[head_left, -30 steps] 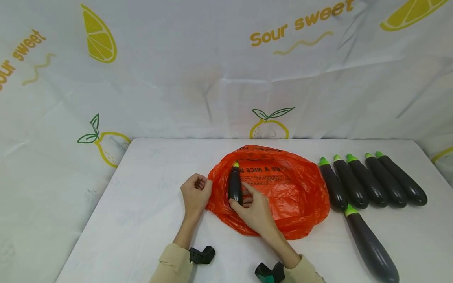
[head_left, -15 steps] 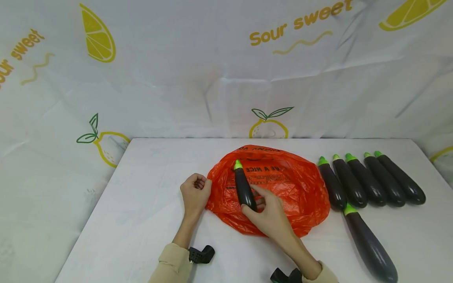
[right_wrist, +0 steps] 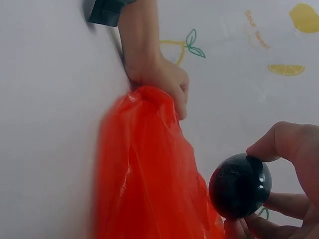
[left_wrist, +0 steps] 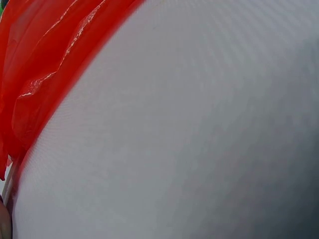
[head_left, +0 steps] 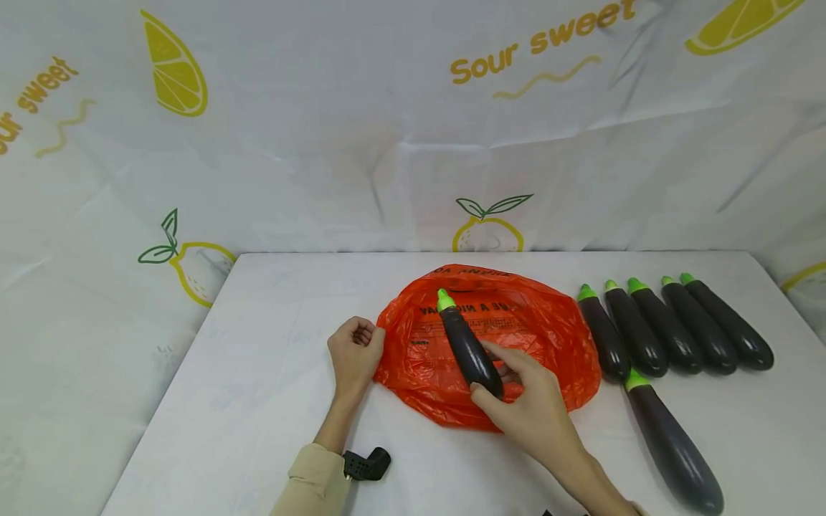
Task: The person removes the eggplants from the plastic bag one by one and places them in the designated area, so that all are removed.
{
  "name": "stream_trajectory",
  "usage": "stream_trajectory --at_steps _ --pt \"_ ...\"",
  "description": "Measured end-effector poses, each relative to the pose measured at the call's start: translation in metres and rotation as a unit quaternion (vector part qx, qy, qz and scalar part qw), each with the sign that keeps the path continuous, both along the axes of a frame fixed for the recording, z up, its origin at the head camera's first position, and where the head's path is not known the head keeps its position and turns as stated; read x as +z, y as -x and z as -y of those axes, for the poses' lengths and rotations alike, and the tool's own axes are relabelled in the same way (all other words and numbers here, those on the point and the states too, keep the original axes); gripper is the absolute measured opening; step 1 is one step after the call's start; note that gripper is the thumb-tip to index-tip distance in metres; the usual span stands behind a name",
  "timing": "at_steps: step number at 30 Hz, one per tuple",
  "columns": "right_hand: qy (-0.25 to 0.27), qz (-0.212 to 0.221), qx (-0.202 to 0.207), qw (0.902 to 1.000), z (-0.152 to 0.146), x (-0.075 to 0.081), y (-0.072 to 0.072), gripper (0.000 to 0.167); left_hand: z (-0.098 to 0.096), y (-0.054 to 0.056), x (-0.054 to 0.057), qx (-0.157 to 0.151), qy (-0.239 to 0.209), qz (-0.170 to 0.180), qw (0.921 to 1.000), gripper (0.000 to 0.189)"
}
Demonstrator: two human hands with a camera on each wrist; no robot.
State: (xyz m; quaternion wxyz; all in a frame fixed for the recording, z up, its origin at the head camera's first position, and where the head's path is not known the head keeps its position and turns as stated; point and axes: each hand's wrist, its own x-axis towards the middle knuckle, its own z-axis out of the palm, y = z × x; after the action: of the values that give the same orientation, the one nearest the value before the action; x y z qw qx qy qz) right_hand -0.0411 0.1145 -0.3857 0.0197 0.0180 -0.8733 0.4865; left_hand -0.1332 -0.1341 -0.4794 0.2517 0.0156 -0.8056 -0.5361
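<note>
My right hand [head_left: 532, 401] grips the thick end of a dark eggplant [head_left: 467, 347] between thumb and fingers. Its bright green stem points up and away, over the open red plastic bag [head_left: 542, 344]. In the right wrist view the eggplant's round end [right_wrist: 240, 185] faces the camera, beside the bag. My left hand [head_left: 353, 351] pinches the bag's left rim with curled fingers. Only folds of the bag [left_wrist: 45, 69] and a sliver of finger show in the left wrist view.
To the right of the bag, several eggplants [head_left: 671, 330] lie side by side on the white table [head_left: 258, 373]. Another eggplant [head_left: 674, 448] lies nearer the front, its stem close to that row. A printed white cloth [head_left: 323, 129] hangs behind the table.
My right hand has moved right and toward me with the eggplant, from the bag's left side to its middle; the eggplant now tilts more. The left hand stays at the rim.
</note>
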Motion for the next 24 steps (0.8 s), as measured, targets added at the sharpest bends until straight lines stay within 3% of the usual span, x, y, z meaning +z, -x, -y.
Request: stream_trajectory --at_steps 11,21,24 --pt "-0.101 -0.001 -0.054 0.9934 -0.044 0.009 -0.020 0.060 0.001 -0.001 0.000 0.004 0.003 0.005 1.0000 0.015" --pt "-0.173 0.041 -0.100 0.9789 -0.096 -0.007 -0.047 0.068 0.001 -0.002 0.002 0.005 0.002 0.008 1.0000 0.014" --pt "-0.191 0.035 -0.110 0.9749 -0.113 -0.015 -0.056 0.067 0.001 -0.001 0.001 0.006 0.001 0.005 1.0000 0.014"
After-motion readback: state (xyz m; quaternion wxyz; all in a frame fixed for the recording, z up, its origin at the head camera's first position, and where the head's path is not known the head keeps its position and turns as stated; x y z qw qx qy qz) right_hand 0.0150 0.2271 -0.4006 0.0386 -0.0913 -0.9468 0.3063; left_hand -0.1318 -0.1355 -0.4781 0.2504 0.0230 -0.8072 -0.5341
